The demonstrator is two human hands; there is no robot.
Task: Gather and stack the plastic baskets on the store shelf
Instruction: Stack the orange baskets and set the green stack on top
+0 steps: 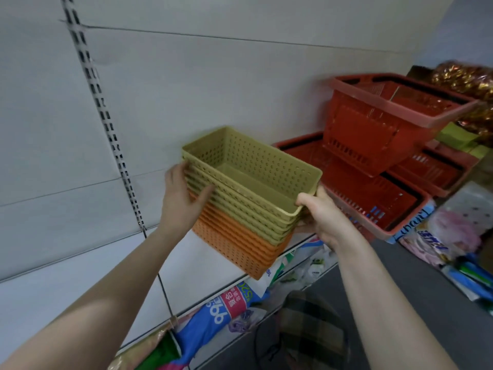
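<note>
Head view showed the stacking step in hand: a nested stack of green baskets [248, 180] sat on nested orange baskets [234, 244], the whole pile near the front edge of the white shelf [80, 263], its near corner overhanging that edge. Left hand [184, 198] was pressed flat against the pile's left end, fingers spread and open, steadying rather than gripping. Right hand [322, 217] was closed on the top green basket's near right corner, thumb over the rim, fingers underneath. Both forearms reached up and forward, wrists slightly bent. Red shopping baskets [373, 145] sat loosely piled just right of the pile, apparently not touching it. My read: next move needed the top basket seated square and the pile pushed back from the edge; tipping off the front was the risk.
</note>
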